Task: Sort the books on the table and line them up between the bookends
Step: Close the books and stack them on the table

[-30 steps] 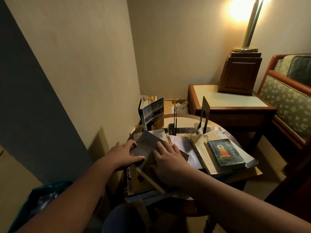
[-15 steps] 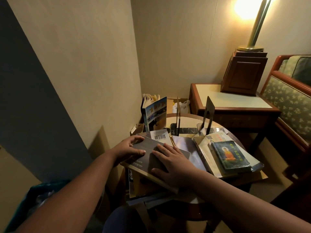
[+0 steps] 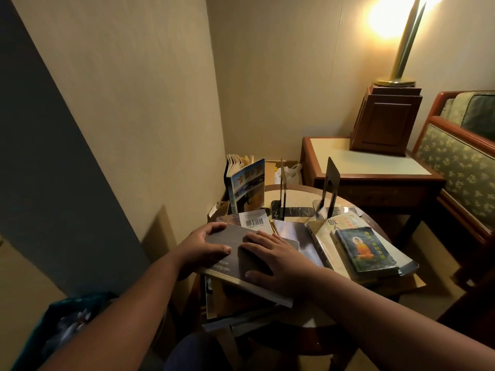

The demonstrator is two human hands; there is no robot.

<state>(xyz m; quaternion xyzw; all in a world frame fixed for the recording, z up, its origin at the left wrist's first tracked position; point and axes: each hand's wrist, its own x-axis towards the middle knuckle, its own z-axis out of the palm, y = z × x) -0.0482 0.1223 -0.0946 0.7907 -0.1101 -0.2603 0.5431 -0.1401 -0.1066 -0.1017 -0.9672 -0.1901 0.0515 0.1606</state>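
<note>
**Grey book (image 3: 238,259) atop near-left pile**

Round table (image 3: 297,198) crowded with flat-lying books. Top cover gripped at left edge by left hand (image 3: 203,245), fingers curled over; pressed under right hand (image 3: 278,259), fingers spread flat. Two bookends (image 3: 330,180) upright at far side, standing apart.

Grey book (image 3: 241,253) at centre: matt paper cover, pale paper page block along the near edge. Left bookend (image 3: 282,188) and right bookend (image 3: 332,174) behind it are thin dark sheet metal, dull. Upright blue book (image 3: 247,186) has a glossy printed cover. Green book (image 3: 365,249) at right — glossy cover, worn edges. Table (image 3: 302,196): smooth pale top, varnished wood rim. Lamp (image 3: 401,49) upper right is polished brass. Chair (image 3: 460,167) far right — patterned cloth, glossy wood frame.
</note>
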